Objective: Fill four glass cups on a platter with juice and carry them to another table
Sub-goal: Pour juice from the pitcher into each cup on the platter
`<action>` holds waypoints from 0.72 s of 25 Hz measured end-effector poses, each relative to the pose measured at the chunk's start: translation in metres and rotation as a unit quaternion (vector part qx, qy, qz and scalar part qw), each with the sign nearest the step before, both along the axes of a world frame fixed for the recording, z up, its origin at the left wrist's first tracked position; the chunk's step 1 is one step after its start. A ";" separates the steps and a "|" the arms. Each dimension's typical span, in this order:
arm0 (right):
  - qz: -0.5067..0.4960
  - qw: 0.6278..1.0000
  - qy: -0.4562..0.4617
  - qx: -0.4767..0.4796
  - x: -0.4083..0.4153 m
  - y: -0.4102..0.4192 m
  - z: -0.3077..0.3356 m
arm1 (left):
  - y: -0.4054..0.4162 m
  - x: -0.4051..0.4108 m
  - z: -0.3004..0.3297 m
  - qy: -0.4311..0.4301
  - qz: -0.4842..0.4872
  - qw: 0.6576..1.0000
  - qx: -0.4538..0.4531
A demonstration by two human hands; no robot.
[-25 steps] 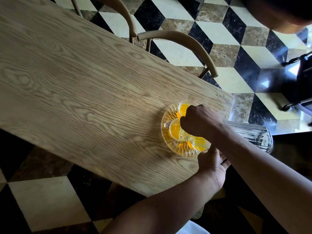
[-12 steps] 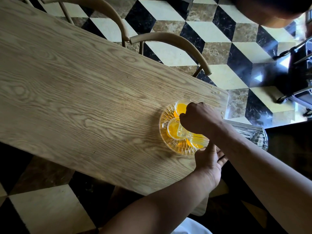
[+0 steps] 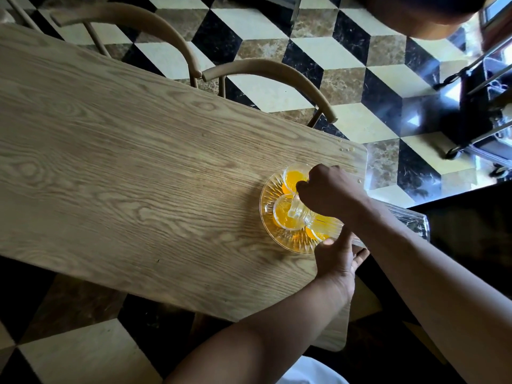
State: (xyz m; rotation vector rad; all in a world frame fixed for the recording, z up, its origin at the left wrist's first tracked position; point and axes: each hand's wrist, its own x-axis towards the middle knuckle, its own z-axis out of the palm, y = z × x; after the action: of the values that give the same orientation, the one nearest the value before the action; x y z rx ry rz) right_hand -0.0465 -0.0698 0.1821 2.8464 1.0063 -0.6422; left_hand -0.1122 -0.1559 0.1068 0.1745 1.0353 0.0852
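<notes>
Little changed over the last second: platter [image 3: 273, 231] sat flat on surface [image 3: 138, 162]. Right hand [image 3: 328, 194] stayed fisted over cups [image 3: 285, 214]; left hand [image 3: 336, 254] pinched platter's near rim. Likely placement finishing.

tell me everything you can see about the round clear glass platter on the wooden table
The round clear cut-glass platter has a ribbed, starburst-patterned rim. It lies flat on the light wooden table near its right end. It carries glass cups of orange juice; three show. The left hand touches its near edge; the right hand covers its far side.
</notes>
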 end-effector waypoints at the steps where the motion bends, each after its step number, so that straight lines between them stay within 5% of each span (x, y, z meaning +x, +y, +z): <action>1: -0.013 1.000 0.005 0.014 0.001 -0.004 0.002 | -0.002 -0.001 -0.004 0.000 -0.011 1.000 0.025; 10: -0.151 0.980 0.025 0.128 0.004 -0.047 0.019 | -0.017 -0.026 -0.006 0.047 -0.145 0.948 0.278; 18: -0.272 0.920 0.097 0.266 -0.010 -0.099 0.026 | -0.042 -0.051 -0.021 0.031 -0.207 0.901 0.379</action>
State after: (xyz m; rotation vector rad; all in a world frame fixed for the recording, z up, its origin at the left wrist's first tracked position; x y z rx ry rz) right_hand -0.0563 -0.1683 0.2078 3.6588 0.4234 -0.7963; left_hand -0.1636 -0.1984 0.0862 1.1103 0.9635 0.0923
